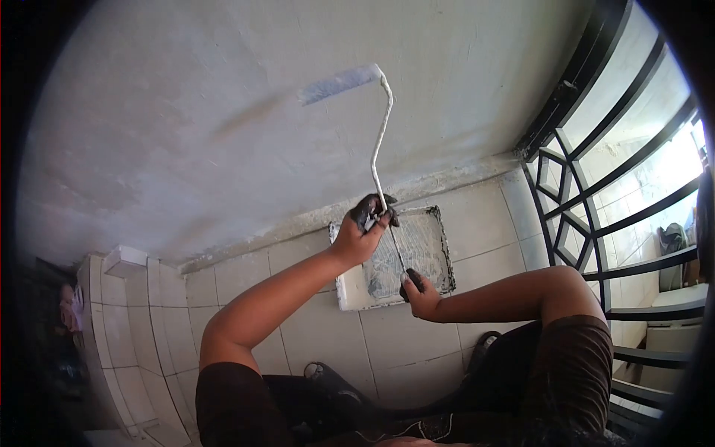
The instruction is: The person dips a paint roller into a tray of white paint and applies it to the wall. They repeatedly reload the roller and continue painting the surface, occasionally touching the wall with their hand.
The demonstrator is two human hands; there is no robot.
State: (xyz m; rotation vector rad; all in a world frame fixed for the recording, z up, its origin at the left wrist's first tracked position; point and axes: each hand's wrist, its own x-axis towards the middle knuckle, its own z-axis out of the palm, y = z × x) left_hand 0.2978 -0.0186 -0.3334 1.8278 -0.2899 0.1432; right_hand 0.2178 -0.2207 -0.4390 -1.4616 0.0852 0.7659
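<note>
A paint roller (341, 83) with a whitish-blue sleeve is raised in front of the wall (186, 97). Its bent, paint-coated rod runs down to a dark handle near my body. My left hand (365, 227), its fingers darkly coated, is closed around the lower rod. Lower and to the right, my right hand (421, 296) grips the handle. Beneath both hands a paint tray (354, 287) lies on the tiled floor, with white paint streaked over its ribbed bed and smeared along its rim. Part of the tray is covered by my hands and the roller.
To the right stands a black metal grille (573, 160), with a bright tiled space behind it. Tiled steps (134, 298) rise at the left. My shoes (316, 370) rest on the floor tiles (406, 335), behind the tray. The wall meets the floor along a rough, unpainted-looking edge.
</note>
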